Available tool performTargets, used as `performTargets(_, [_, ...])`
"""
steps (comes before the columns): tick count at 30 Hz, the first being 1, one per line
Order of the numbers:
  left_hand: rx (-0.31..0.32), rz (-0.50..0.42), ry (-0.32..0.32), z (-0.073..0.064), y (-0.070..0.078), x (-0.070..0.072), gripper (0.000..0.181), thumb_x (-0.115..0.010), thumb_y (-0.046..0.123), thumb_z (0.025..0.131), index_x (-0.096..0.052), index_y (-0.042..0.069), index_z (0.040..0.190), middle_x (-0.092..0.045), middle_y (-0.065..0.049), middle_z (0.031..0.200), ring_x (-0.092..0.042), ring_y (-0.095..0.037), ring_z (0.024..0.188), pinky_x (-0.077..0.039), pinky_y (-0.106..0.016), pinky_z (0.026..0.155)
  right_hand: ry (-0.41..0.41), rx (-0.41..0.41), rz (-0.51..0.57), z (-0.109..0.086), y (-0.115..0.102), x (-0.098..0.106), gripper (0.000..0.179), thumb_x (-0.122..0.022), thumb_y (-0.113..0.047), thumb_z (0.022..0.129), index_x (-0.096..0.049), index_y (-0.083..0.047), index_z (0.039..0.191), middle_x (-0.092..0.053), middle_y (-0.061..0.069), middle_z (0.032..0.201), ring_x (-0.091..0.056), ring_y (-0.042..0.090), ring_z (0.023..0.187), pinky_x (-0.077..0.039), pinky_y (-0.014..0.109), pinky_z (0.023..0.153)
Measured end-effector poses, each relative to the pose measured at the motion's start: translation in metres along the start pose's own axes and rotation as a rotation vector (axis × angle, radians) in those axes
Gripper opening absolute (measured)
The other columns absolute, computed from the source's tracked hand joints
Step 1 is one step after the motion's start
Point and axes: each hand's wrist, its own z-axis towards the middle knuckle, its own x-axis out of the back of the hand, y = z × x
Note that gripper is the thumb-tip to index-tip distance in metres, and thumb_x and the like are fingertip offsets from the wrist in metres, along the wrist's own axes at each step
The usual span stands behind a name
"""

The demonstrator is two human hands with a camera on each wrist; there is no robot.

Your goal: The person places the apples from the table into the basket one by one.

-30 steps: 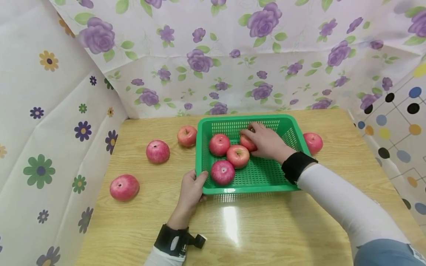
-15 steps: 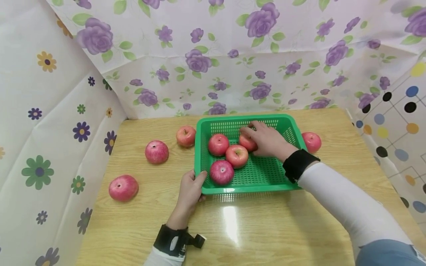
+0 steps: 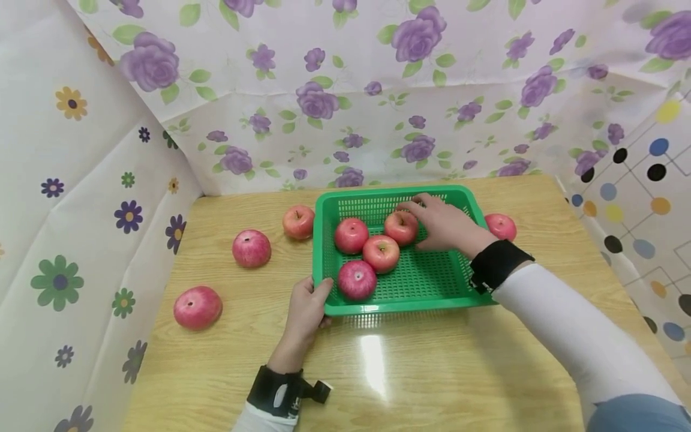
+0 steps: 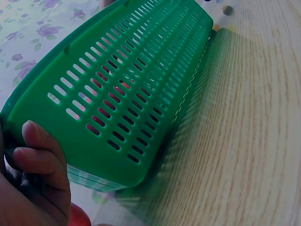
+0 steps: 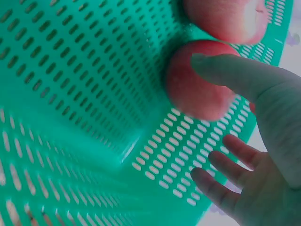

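Note:
A green plastic basket [image 3: 426, 308] sits on the wooden table, holding several apples. At its near left corner my left hand [image 3: 303, 311] grips the rim, thumb on top; the left wrist view shows curled fingers [image 4: 40, 153] beneath the edge. My right hand [image 3: 445, 227] is inside the basket, just right of the rearmost apple [image 3: 401, 228], fingers spread and gripping nothing. In the right wrist view its thumb [image 5: 225, 69] overlaps that apple; whether it touches cannot be told. Beside it lie a red apple [image 3: 351, 235], a paler apple [image 3: 381, 254] and a dark pink apple [image 3: 357, 280].
Left of the basket, three apples lie on the table [image 3: 216, 372]: one near its wall [image 3: 299, 222], one farther out [image 3: 251, 248], one nearest me [image 3: 197, 307]. Another apple [image 3: 501, 227] lies against the basket's right side. Flower-patterned sheets [image 3: 367, 132] hang behind.
My right hand has let go of the rearmost apple and shifted right, its fingers spreading. The apple stays in the basket. My left hand keeps its grip on the rim.

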Motion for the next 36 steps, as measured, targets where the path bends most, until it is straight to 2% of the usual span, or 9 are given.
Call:
performTargets(7, [-0.017, 0.021, -0.001, -0.001, 0.000, 0.000, 0.032, -0.054, 0.020, 0.100, -0.061, -0.012, 0.094, -0.057, -0.018, 0.060, -0.043, -0.015, 0.035, -0.034, -0.025, 0.031, -0.023, -0.042, 0.005, -0.013, 0.011, 0.012, 0.098, -0.088, -0.034, 0.072, -0.033, -0.027, 0.152, -0.034, 0.019, 0.148, -0.037, 0.039, 0.129, -0.051, 0.055, 0.087])
performTargets(13, [-0.008, 0.019, 0.000, -0.001, -0.001, 0.001, 0.032, -0.055, 0.019, 0.100, -0.062, -0.011, 0.095, -0.059, -0.017, 0.060, -0.043, -0.014, 0.035, -0.034, -0.023, 0.031, -0.027, -0.078, 0.057, -0.022, 0.017, 0.018, 0.089, -0.082, -0.035, 0.079, -0.032, -0.027, 0.152, -0.030, 0.019, 0.151, -0.034, 0.040, 0.132, -0.048, 0.057, 0.091])
performTargets(20, [-0.011, 0.014, -0.007, -0.001, 0.000, 0.001, 0.032, -0.055, 0.020, 0.100, -0.063, -0.011, 0.097, -0.059, -0.017, 0.061, -0.044, -0.014, 0.035, -0.034, -0.022, 0.030, -0.002, -0.119, 0.138, -0.031, 0.028, 0.024, 0.074, -0.065, -0.044, 0.094, -0.029, -0.022, 0.154, -0.028, 0.022, 0.152, -0.031, 0.041, 0.135, -0.041, 0.060, 0.100])
performTargets(27, [0.007, 0.019, 0.005, 0.000, 0.001, 0.000, 0.030, -0.054, 0.019, 0.101, -0.063, -0.010, 0.099, -0.061, -0.015, 0.061, -0.044, -0.015, 0.034, -0.034, -0.022, 0.030, 0.029, -0.167, 0.189, -0.042, 0.040, 0.032, 0.065, -0.046, -0.056, 0.100, -0.030, -0.022, 0.154, -0.028, 0.020, 0.155, -0.032, 0.039, 0.136, -0.035, 0.063, 0.105])
performTargets(32, [0.006, 0.015, 0.005, -0.001, 0.000, -0.001, 0.032, -0.055, 0.021, 0.100, -0.064, -0.009, 0.098, -0.061, -0.020, 0.064, -0.044, -0.015, 0.035, -0.035, -0.022, 0.030, 0.044, -0.189, 0.220, -0.050, 0.047, 0.037, 0.062, -0.040, -0.056, 0.103, -0.033, -0.020, 0.153, -0.029, 0.021, 0.154, -0.032, 0.041, 0.136, -0.031, 0.064, 0.107])
performTargets(36, [-0.013, 0.014, -0.003, -0.001, -0.001, 0.000, 0.032, -0.054, 0.022, 0.099, -0.064, -0.009, 0.098, -0.060, -0.030, 0.068, -0.044, -0.014, 0.035, -0.035, -0.022, 0.030, 0.058, -0.203, 0.223, -0.058, 0.053, 0.040, 0.062, -0.039, -0.056, 0.103, -0.034, -0.019, 0.152, -0.031, 0.022, 0.153, -0.033, 0.041, 0.135, -0.032, 0.064, 0.106])
